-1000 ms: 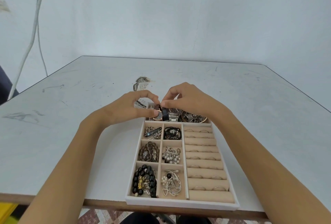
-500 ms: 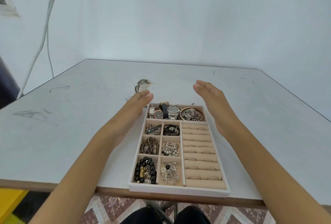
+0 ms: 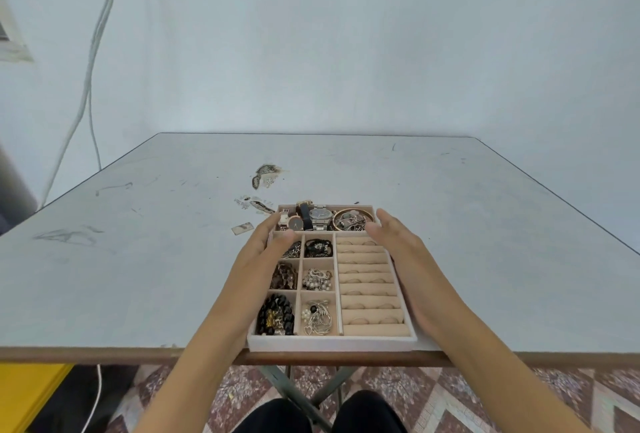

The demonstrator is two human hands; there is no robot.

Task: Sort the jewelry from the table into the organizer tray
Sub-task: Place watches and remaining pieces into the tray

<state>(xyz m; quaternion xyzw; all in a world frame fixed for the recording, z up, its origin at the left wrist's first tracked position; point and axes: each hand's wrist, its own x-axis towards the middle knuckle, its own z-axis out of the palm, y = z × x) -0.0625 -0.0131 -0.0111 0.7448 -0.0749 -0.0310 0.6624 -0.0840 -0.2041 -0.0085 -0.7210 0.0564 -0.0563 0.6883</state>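
1. The organizer tray (image 3: 332,343) sat at the near edge of the surface (image 3: 138,259), about midway along it, with its near rim level with that edge or just over it.
2. The left hand (image 3: 266,249) lay flat along the tray wall that faces the left edge of the surface. Fingers were straight and together, and it held nothing. Its fingertips reached the far row of the tray and its thumb lay over a small compartment. I could not tell whether it touched the wall.
3. The right hand (image 3: 398,242) lay along the opposite tray wall. Its fingers were also straight and it held nothing. Its fingertips were just beside the far right compartment.
4. In the tray's far row, watches (image 3: 318,218) lay beside bangles (image 3: 353,220).
5. The small compartments held mixed pieces. A black bead bracelet (image 3: 275,314) was in the near left one.
6. Ring rolls (image 3: 369,282) filled the long section beside the right hand, with rings tucked between them.
7. On the surface past the tray's far left corner were a small flat tag (image 3: 242,228) and pale flecks (image 3: 254,204). Farther off was a dark patch (image 3: 266,173). All were too small to identify.
8. Cables (image 3: 93,61) hung down the wall beyond the left edge.
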